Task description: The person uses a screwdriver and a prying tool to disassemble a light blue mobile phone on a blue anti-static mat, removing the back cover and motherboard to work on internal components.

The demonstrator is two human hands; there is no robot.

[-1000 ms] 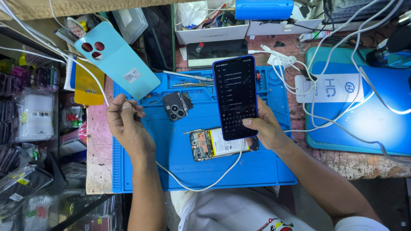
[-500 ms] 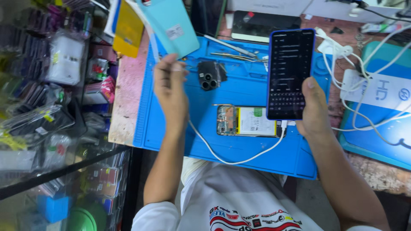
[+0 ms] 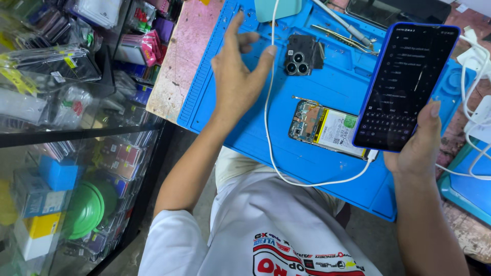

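Observation:
My right hand (image 3: 417, 138) holds a blue-edged smartphone (image 3: 406, 84) upright, its dark screen lit with a list and a keyboard. A white cable (image 3: 268, 128) runs from the phone's bottom edge across the blue work mat (image 3: 337, 168). My left hand (image 3: 238, 71) hovers over the mat's left part with fingers spread, holding nothing, close to the cable. An opened phone body (image 3: 327, 128) with bare board and battery lies on the mat under the held phone. A black camera module piece (image 3: 302, 53) lies to the right of my left hand.
Metal tweezers (image 3: 342, 36) and a thin tool lie at the mat's far edge. A teal phone back cover (image 3: 276, 7) sits at the top. Glass shelves (image 3: 66, 128) packed with accessories stand at left. More white cables (image 3: 475, 117) hang at right.
The view has swung left and down, nearer the mat. My left hand has lifted and spread its fingers. My right hand still holds the lit phone.

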